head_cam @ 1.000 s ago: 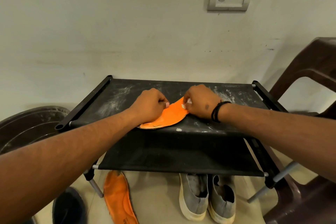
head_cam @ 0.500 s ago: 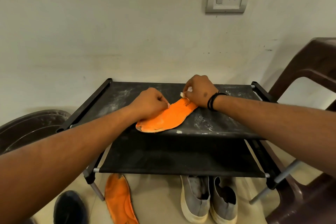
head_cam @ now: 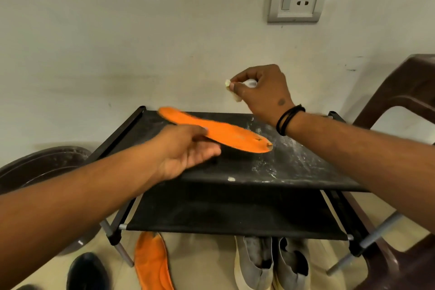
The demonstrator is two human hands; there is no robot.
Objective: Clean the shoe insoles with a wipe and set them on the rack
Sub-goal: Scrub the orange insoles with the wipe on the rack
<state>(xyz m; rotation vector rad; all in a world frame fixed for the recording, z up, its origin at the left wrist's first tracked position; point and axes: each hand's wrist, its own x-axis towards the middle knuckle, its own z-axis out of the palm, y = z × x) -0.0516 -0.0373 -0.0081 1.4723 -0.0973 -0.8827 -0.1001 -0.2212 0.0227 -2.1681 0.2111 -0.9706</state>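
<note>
A person's two bare arms reach in from the bottom corners of the frame toward a low black rack (head_cam: 294, 167) standing against a pale wall.

The left hand (head_cam: 186, 150), centre frame, holds an orange insole (head_cam: 219, 133) near its middle, fingers under it and thumb on top. The insole is lifted just above the rack's dusty top shelf. Its long axis runs diagonally, from a narrow end at the upper left, over the rack's back left corner, down to a broad end at the right, over the middle of the shelf. Motion blur makes it hard to tell whether any part touches the shelf.

The right hand (head_cam: 261, 89) is raised above and to the right of the insole, well clear of it, in front of the wall. Its fingertips pinch a small crumpled white wipe (head_cam: 229, 86).

The left hand is the nearer one and already has the insole; the wipe must come down and left to meet it, or the insole simply lowers onto the shelf beneath.

A second orange insole (head_cam: 150, 263) lies on the floor under the rack, lower left of centre, lengthwise toward the viewer. It appears not yet racked. A pair of grey shoes (head_cam: 270, 263) sits to its right.
</note>
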